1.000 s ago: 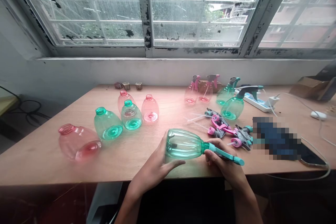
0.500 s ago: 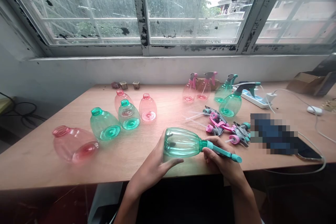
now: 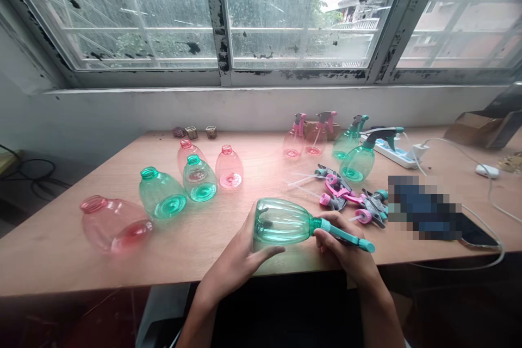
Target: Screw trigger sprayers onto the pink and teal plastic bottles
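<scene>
I hold a clear green spray bottle point(image 3: 283, 221) on its side over the near edge of the wooden table point(image 3: 212, 234). My left hand point(image 3: 240, 258) cups the bottle's body from below, fingers wrapped round it. My right hand point(image 3: 346, 250) is closed on the teal trigger spray head point(image 3: 346, 237) fitted at the bottle's neck, which points right.
Open pink and green bottles point(image 3: 199, 179) lie and stand at left. A heap of loose spray heads point(image 3: 350, 201) lies right of centre, with assembled sprayers point(image 3: 359, 155) behind it. A power strip point(image 3: 393, 153), cables, a phone point(image 3: 477, 236) and a cardboard box point(image 3: 477, 128) are at right.
The view shifted slightly; the bottle and both hands stay nearly where they were, still gripping the same way.
</scene>
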Action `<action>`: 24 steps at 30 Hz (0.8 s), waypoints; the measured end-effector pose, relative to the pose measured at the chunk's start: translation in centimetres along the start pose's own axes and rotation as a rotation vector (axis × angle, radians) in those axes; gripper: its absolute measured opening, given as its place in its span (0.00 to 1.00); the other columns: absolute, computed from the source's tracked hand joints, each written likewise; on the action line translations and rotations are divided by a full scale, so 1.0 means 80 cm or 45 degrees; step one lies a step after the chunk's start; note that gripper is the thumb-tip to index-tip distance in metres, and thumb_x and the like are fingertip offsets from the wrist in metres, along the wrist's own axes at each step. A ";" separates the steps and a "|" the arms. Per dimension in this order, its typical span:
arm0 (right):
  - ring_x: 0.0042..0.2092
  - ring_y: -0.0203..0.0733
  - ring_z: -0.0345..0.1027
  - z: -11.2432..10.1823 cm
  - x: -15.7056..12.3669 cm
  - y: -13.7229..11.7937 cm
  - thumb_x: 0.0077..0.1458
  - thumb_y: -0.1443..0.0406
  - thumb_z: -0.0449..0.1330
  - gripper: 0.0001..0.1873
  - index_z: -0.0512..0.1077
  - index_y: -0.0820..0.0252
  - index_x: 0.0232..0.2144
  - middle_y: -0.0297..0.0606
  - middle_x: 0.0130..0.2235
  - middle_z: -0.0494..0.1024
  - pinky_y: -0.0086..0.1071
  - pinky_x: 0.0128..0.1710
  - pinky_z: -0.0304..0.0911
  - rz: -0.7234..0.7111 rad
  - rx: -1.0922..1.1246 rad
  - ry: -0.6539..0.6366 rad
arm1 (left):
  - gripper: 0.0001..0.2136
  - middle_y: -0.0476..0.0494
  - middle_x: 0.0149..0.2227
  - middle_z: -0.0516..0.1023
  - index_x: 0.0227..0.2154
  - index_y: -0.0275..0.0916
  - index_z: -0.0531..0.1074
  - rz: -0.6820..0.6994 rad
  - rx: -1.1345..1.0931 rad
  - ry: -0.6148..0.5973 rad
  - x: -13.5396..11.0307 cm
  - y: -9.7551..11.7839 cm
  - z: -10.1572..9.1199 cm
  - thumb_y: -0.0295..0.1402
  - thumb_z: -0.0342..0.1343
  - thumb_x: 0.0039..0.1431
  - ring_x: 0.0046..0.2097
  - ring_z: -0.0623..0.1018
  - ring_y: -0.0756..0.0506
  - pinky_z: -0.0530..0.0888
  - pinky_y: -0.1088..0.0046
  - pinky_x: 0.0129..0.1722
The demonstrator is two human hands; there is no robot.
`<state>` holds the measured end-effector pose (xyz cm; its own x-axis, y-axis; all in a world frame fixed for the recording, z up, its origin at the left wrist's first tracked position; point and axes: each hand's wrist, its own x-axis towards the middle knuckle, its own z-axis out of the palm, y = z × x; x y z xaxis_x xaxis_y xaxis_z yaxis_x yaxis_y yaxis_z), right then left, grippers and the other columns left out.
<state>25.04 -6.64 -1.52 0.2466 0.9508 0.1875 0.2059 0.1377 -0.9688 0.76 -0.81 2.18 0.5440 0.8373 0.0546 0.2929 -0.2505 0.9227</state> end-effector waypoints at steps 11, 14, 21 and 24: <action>0.26 0.41 0.70 0.000 0.001 0.002 0.57 0.48 0.68 0.20 0.75 0.56 0.42 0.30 0.24 0.76 0.34 0.30 0.67 -0.006 -0.004 0.008 | 0.42 0.42 0.71 0.63 0.70 0.54 0.48 0.005 0.002 -0.003 0.000 0.001 0.000 0.49 0.65 0.59 0.73 0.61 0.37 0.58 0.49 0.77; 0.26 0.41 0.71 -0.002 0.001 0.002 0.58 0.49 0.67 0.19 0.75 0.56 0.42 0.30 0.25 0.76 0.34 0.30 0.68 -0.012 -0.023 -0.013 | 0.42 0.41 0.70 0.64 0.70 0.53 0.49 0.006 0.002 -0.003 0.001 0.002 0.000 0.49 0.65 0.59 0.73 0.62 0.36 0.58 0.49 0.77; 0.26 0.41 0.72 -0.008 0.004 0.008 0.59 0.54 0.68 0.16 0.74 0.56 0.44 0.30 0.25 0.77 0.33 0.30 0.69 -0.007 -0.021 -0.087 | 0.41 0.44 0.69 0.65 0.70 0.55 0.50 0.004 0.004 0.004 0.000 0.002 0.000 0.49 0.65 0.59 0.72 0.64 0.38 0.60 0.51 0.76; 0.26 0.41 0.73 -0.008 0.004 0.006 0.59 0.54 0.67 0.15 0.74 0.56 0.43 0.30 0.25 0.77 0.33 0.30 0.69 -0.012 -0.039 -0.079 | 0.40 0.45 0.69 0.66 0.69 0.56 0.51 0.009 0.005 0.004 0.000 0.002 0.000 0.49 0.65 0.59 0.71 0.65 0.38 0.61 0.52 0.75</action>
<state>25.83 -6.47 -1.82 0.1858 0.9649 0.1855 0.2367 0.1393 -0.9615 0.85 -0.85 2.33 0.5438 0.8369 0.0621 0.2922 -0.2582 0.9208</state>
